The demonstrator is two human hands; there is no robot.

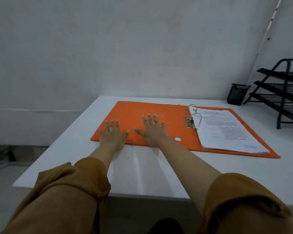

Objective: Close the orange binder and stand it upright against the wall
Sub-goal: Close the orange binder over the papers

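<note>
The orange binder (pixel 134 112) lies open and flat on the white table (pixel 159 174). Its left cover is bare. Its right half carries a stack of printed papers (pixel 227 130) threaded on the metal rings (pixel 193 115). My left hand (pixel 112 135) rests palm down with fingers spread on the near left corner of the left cover. My right hand (pixel 153 129) lies flat beside it on the same cover, fingers apart. Neither hand grips anything. The white wall (pixel 142 48) rises just behind the table's far edge.
A black mesh pen cup (pixel 237 94) stands at the far right by the wall. A black tiered paper tray rack (pixel 284 92) sits further right. The table's left edge drops to the floor (pixel 15 157).
</note>
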